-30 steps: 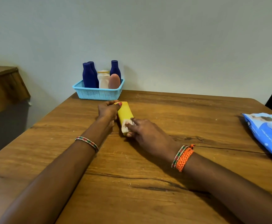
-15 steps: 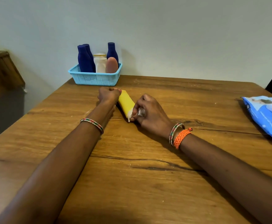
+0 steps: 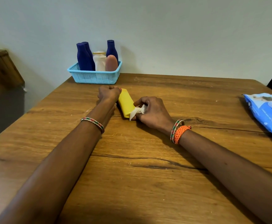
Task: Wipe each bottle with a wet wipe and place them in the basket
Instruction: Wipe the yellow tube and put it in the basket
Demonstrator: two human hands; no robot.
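While the blue basket (image 3: 94, 76) at the desk's (image 3: 132, 175) far left holds five upright bottles, left hand (image 3: 108, 94) grips the lying yellow bottle (image 3: 126, 102) mid-desk, right hand (image 3: 154, 112) pinches a wet wipe (image 3: 137, 111) against its near end.

Bare bench (image 3: 172, 94) lies open between the yellow bottle (image 3: 126, 103) and the basket (image 3: 94, 76). Bottles crowd the basket, tightest at its left and middle. The wipes pack (image 3: 267, 113) blocks the right edge.

basket (image 3: 95, 76) with bottles (image 3: 99, 59) at table's (image 3: 132, 175) far left; lying bottle (image 3: 126, 102) before it; wipes pack (image 3: 267, 113) at right edge.
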